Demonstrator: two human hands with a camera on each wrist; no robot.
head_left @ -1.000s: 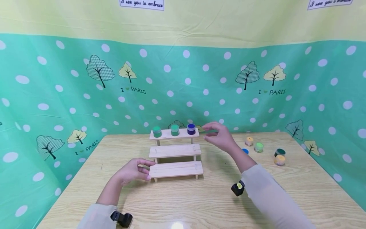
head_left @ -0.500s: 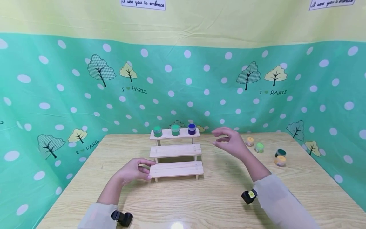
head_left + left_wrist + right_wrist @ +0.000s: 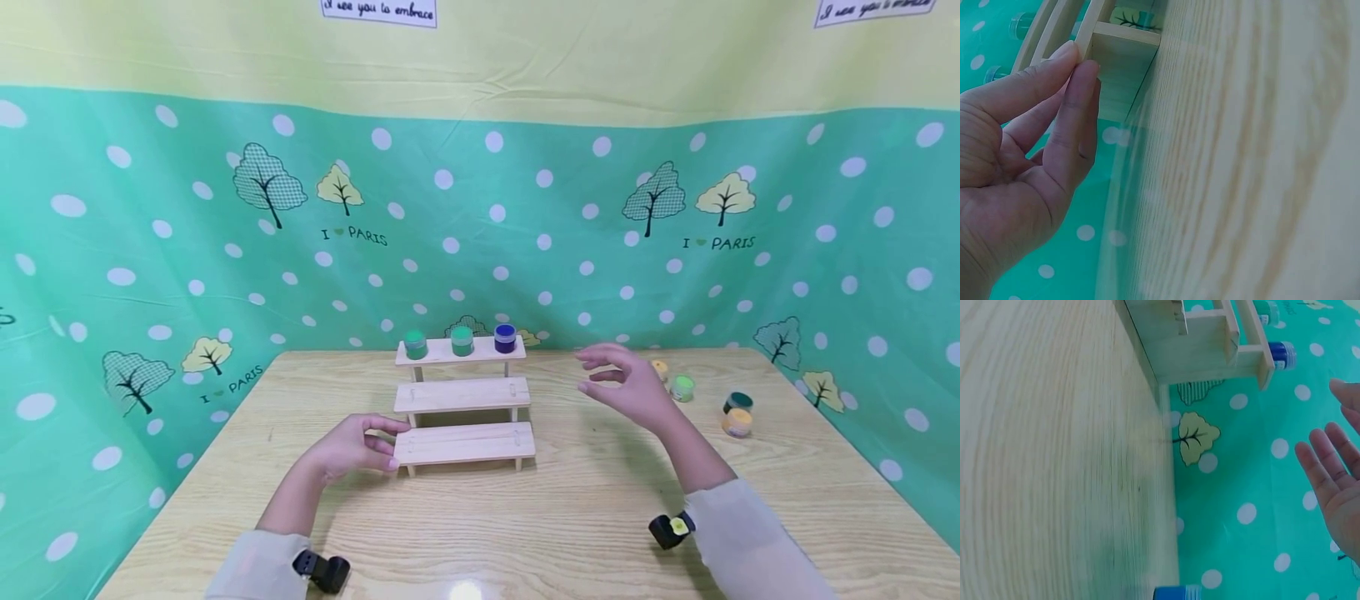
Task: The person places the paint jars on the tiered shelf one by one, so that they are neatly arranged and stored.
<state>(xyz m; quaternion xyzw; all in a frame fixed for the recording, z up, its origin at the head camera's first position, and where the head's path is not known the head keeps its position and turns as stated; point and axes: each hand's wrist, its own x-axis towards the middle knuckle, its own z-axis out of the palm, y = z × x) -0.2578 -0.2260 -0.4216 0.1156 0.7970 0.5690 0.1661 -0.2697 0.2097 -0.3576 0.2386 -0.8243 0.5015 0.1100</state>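
A three-step wooden display stand (image 3: 463, 444) stands on the table. My left hand (image 3: 348, 450) pinches the left end of its lowest step between thumb and fingers, as the left wrist view (image 3: 1029, 137) also shows. Along the top step sit two green paint jars (image 3: 416, 345) and a dark blue paint jar (image 3: 505, 339). To the right of the stand, my right hand (image 3: 630, 387) hovers over the table with relaxed, parted fingers and holds nothing. A blue-lidded jar (image 3: 1175, 592) shows at the bottom of the right wrist view; in the head view my right hand or arm hides it.
At the right of the table are a light green jar (image 3: 682, 387), a dark green jar (image 3: 738, 403) and a yellow-orange jar (image 3: 737, 422). Another yellow-orange jar (image 3: 660, 369) is partly behind my right hand. A green dotted cloth (image 3: 525, 225) hangs around the table's back and sides.
My right hand has moved away from the dark blue jar on the top step, rightward and slightly down toward the loose jars. The left hand has stayed on the stand.
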